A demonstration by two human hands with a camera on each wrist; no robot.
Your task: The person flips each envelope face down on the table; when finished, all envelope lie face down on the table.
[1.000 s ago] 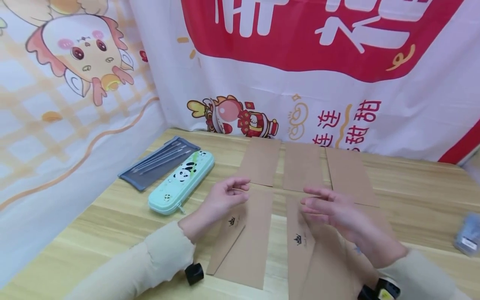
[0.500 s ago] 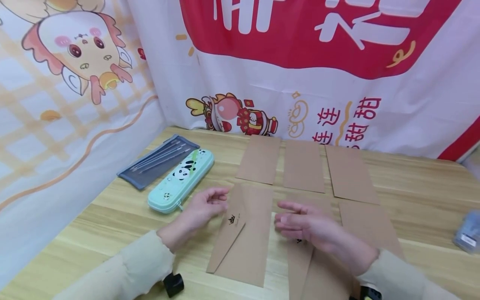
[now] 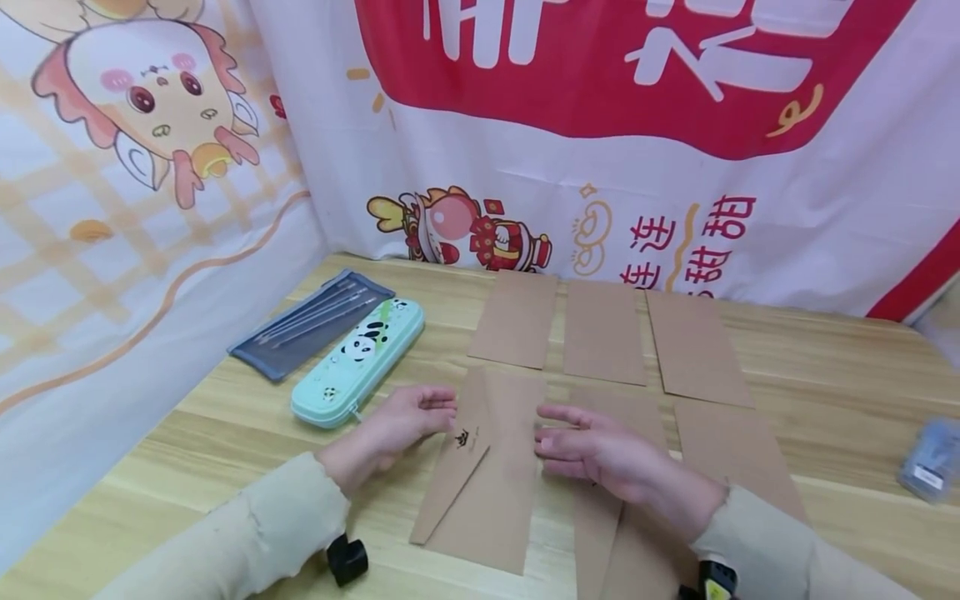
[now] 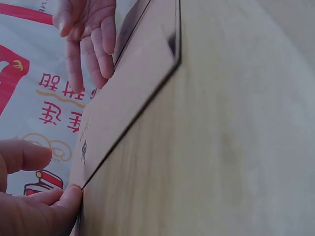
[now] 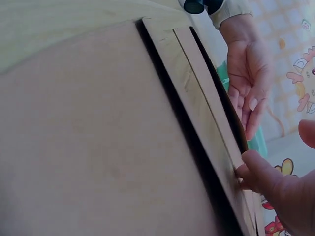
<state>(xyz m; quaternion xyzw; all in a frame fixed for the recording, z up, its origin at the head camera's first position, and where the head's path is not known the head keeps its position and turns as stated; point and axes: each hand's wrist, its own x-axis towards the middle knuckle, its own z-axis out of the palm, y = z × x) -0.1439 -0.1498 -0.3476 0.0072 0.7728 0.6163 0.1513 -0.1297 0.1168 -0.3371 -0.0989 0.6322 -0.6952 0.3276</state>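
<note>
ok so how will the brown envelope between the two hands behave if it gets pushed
The brown envelope looks like thin paper, so it would probably be light and bend easily. Lying flat on the table, it would likely slide rather than tip.

Wood-grain table (image 3: 217,450) beneath brown envelopes (image 3: 498,475), mint panda case (image 3: 358,364), blue pouch (image 3: 310,325).

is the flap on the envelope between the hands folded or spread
Folded: the flap lies over the envelope, its slanted edge showing across it.
</note>
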